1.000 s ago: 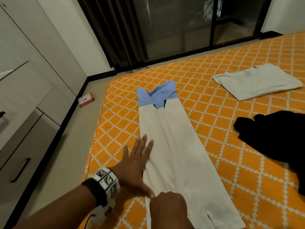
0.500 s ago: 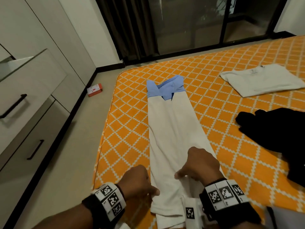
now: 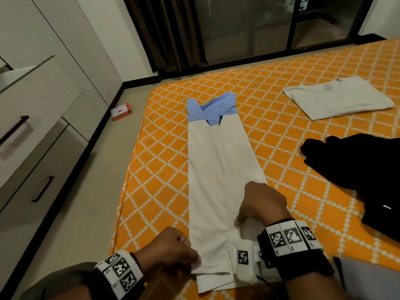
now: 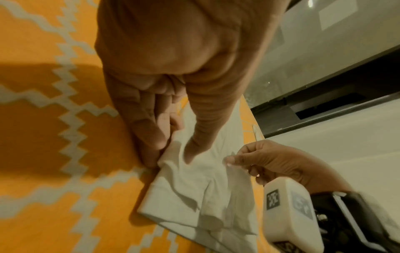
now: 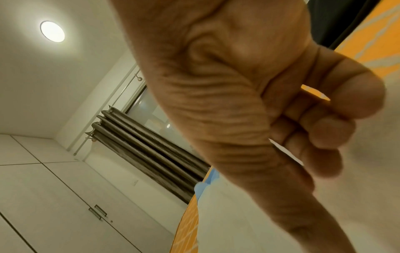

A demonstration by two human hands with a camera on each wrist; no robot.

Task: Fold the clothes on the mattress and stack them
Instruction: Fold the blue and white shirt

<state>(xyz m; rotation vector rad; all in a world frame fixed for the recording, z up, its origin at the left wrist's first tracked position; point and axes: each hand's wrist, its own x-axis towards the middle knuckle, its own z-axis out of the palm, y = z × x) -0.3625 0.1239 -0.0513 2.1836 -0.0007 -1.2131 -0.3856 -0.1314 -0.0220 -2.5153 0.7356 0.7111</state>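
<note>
No legible text anywhere; only black-and-white coded squares on wrist bands (image 3: 121, 270), and unreadable print on folded white shirt (image 3: 337, 98).

A small orange-and-white box (image 3: 121, 111) lies on the floor (image 3: 86, 202) beside white drawers (image 3: 32, 131) with dark handles. Dark curtains (image 3: 166, 33) hang next to what looks like a sliding glass door (image 3: 244, 24). A round ceiling light (image 5: 52, 31) glows.
</note>
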